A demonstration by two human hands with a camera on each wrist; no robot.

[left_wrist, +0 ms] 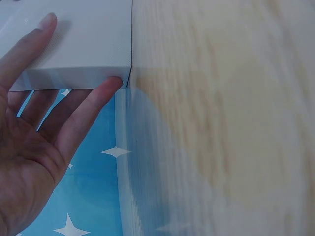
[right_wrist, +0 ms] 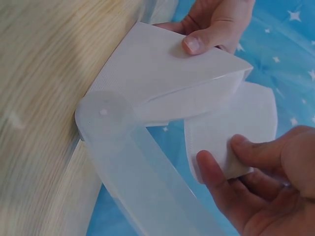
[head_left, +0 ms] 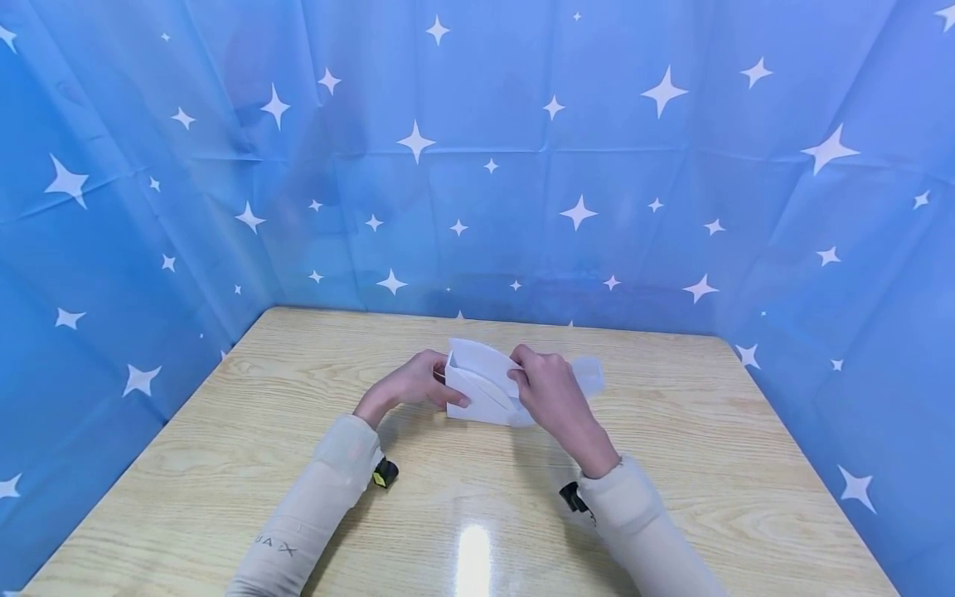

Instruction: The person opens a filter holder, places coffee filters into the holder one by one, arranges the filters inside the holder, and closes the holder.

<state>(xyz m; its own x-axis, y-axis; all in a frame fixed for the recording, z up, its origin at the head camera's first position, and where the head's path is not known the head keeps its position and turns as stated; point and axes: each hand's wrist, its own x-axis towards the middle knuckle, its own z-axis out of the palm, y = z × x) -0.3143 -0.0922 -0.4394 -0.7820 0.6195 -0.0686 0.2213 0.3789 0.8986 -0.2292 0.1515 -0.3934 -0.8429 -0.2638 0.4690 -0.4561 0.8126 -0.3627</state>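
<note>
A white box (right_wrist: 162,64) with a slanted opening stands on its edge at mid-table. My left hand (head_left: 421,380) grips its left end, thumb on the near face and fingers round the end, as the left wrist view also shows. Turned out from the box's right end is a translucent lid (right_wrist: 147,172), joined at a round pivot. My right hand (head_left: 548,390) pinches a flat white piece (right_wrist: 236,118) with rounded corners between thumb and fingers, at the box's open side. The piece's inner end is hidden behind the box.
The wooden table (head_left: 298,481) reaches back to a blue curtain (head_left: 492,191) with white stars, which also flanks both sides. A black strap end (head_left: 385,473) hangs by the left cuff, another black device (head_left: 573,497) by the right cuff.
</note>
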